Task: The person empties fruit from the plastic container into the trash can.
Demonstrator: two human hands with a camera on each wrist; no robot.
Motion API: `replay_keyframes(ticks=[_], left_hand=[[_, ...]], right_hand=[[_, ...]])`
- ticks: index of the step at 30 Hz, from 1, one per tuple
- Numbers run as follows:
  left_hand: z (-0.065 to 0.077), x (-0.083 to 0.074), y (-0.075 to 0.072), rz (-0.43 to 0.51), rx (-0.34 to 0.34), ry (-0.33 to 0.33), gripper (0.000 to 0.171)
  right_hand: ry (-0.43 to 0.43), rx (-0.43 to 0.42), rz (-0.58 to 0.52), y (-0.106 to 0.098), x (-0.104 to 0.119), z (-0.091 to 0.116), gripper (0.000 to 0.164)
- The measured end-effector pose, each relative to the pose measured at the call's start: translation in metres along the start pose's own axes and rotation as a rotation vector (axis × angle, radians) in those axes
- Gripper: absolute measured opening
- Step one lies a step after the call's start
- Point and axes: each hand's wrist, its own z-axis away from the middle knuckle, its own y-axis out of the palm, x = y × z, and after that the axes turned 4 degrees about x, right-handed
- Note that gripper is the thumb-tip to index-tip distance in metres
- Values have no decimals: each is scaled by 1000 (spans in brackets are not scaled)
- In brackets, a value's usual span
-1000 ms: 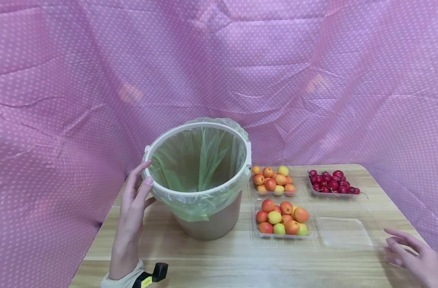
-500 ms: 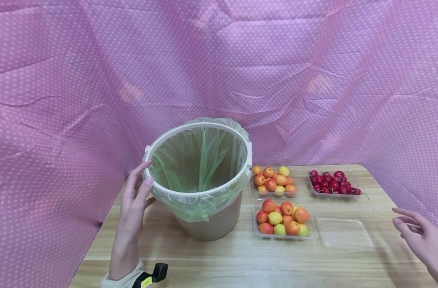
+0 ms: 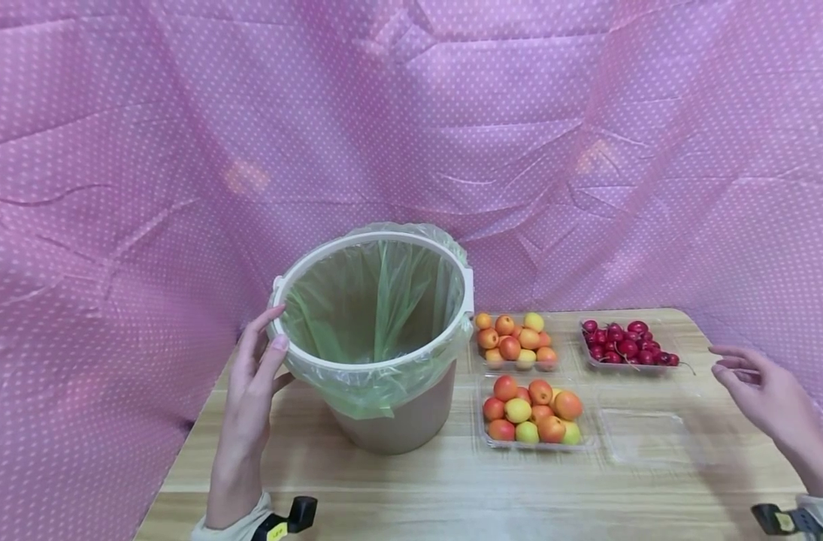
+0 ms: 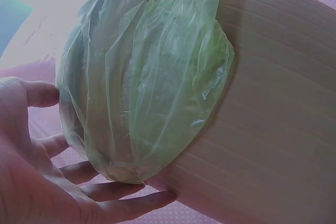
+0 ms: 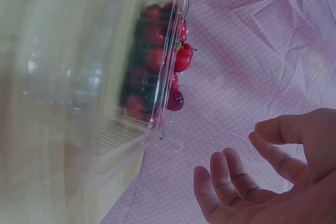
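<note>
Bin (image 3: 411, 422) on the table (image 3: 438, 500), to the person's left of the fruit, green liner (image 3: 360, 394) draped over its side: stiff plastic by the look of it, probably light for its bulk, and the pale rim (image 3: 370, 366) is the place to hold, because that thin film could well slip. And there's the left hand (image 3: 245, 398), fingers (image 4: 115, 190) fanned and nearly straight, tips touching the bin's side, nothing clenched. Over to the right hand (image 3: 759, 391): in the air near the cherries (image 3: 627, 348), fingers loosely bent, holding nothing. Those cherries look smooth, easily bruised; a soft pinch or the stems would suit. Between them, small orange and yellow fruit (image 3: 509, 347) sits in clear trays (image 3: 537, 445).
</note>
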Motion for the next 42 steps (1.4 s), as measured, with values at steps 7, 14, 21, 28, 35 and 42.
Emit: replay_keyframes(ticks=[7, 14, 21, 28, 35, 42], left_hand=[[0, 1, 0, -6, 1, -2, 45], [0, 1, -1, -6, 2, 2, 45], [1, 2, -1, -8, 4, 8, 45], [1, 2, -1, -4, 7, 12, 45], [1, 1, -1, -8, 5, 10, 45], [1, 1, -1, -8, 8, 10, 45]], right_hand=[[44, 67, -65, 6, -13, -25, 35], [105, 190, -118, 10, -31, -44, 38], [127, 298, -162, 13, -44, -56, 35], [166, 349, -364, 16, -49, -61, 30], [166, 392, -481, 20, -52, -64, 46], [195, 429, -549, 25, -56, -67, 52]])
